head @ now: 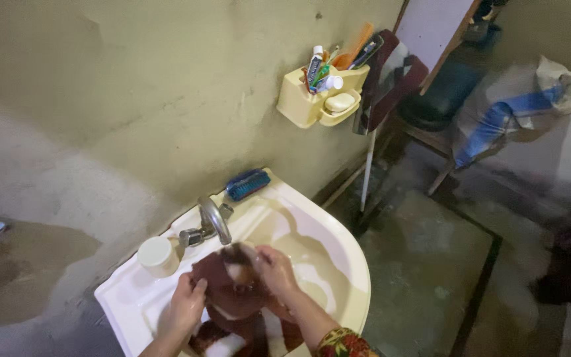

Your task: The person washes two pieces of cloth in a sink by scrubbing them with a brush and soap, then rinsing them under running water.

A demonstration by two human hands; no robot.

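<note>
A dark maroon and white cloth (232, 301) lies bunched in a cream wash basin (338, 248), right under the metal tap (213, 221). My left hand (183, 307) grips the cloth's left side. My right hand (275, 271) clasps its upper right part close to the tap's spout. A patterned sleeve (343, 344) covers my right forearm. The lower part of the cloth is cut off by the frame's bottom edge.
A white cup (157, 255) stands on the basin's rim left of the tap, and a blue brush (247, 184) lies at the back corner. A yellow wall holder (317, 99) carries toothbrushes, tubes, a comb and soap. A mirror and chairs stand to the right on the concrete floor.
</note>
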